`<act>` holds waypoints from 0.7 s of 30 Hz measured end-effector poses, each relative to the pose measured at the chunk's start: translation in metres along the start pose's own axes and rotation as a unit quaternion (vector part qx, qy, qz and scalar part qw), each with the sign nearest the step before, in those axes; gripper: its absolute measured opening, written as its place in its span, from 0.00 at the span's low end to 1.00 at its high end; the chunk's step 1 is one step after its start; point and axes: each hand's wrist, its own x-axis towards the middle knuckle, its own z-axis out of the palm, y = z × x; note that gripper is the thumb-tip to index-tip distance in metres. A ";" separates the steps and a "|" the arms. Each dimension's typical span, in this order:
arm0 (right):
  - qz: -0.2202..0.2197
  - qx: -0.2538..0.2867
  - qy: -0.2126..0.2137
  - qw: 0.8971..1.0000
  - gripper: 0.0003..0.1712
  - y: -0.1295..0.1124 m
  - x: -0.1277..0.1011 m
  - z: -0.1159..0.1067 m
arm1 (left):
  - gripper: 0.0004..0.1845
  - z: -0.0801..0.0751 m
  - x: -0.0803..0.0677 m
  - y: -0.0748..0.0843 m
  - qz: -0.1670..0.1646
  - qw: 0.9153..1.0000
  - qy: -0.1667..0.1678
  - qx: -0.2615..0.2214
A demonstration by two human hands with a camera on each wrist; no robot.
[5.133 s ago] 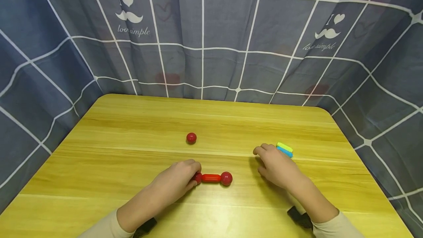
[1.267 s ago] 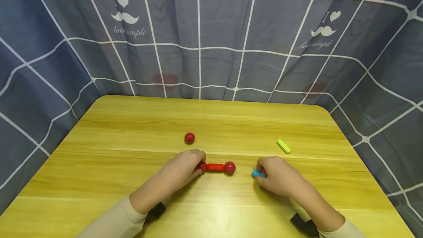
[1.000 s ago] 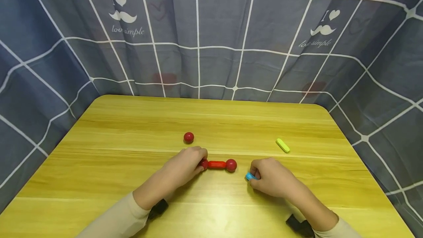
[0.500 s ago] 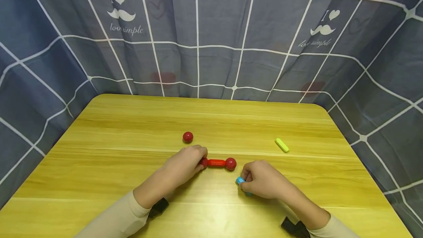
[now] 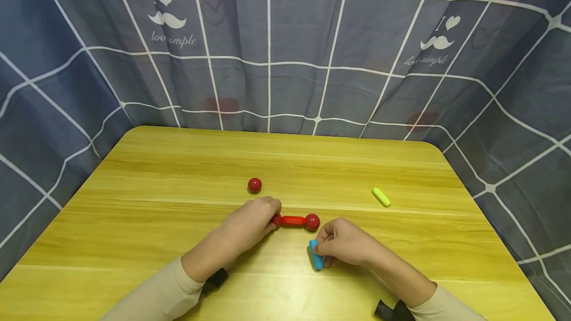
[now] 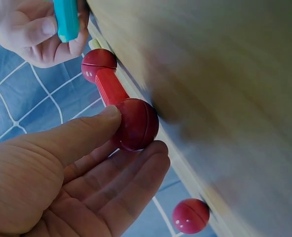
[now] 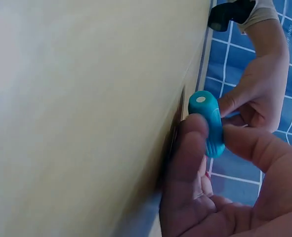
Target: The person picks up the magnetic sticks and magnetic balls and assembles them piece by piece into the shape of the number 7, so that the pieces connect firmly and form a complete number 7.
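My left hand pinches the left-hand red ball between thumb and fingers. A ridged red rod joins that ball to a second red ball, and the three lie in a row on the table. Just right of and nearer than the second ball, my right hand pinches a blue rod between thumb and fingers. In the right wrist view, a pale round spot shows on the end of the blue rod. The rod is apart from the second ball in the head view.
A loose red ball sits farther back, beyond the left hand. A yellow-green rod lies at the right on the wooden table. A grey-blue checked curtain surrounds the table's back and sides.
My right hand has taken the blue rod from beside the yellow-green one, carried it left and turned it. My left hand and the joined red pieces have shifted slightly away and right.
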 end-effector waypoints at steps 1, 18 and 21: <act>0.002 0.018 -0.006 1.000 0.11 0.001 0.001 0.000 | 0.08 0.000 0.000 0.000 0.001 1.000 0.001 0.000; 0.061 0.219 -0.028 0.973 0.16 0.015 0.011 -0.003 | 0.09 0.000 0.000 0.002 0.007 1.000 0.000 0.008; 0.068 0.229 -0.027 0.971 0.16 0.015 0.011 -0.004 | 0.09 0.000 -0.001 0.002 0.011 1.000 0.000 0.003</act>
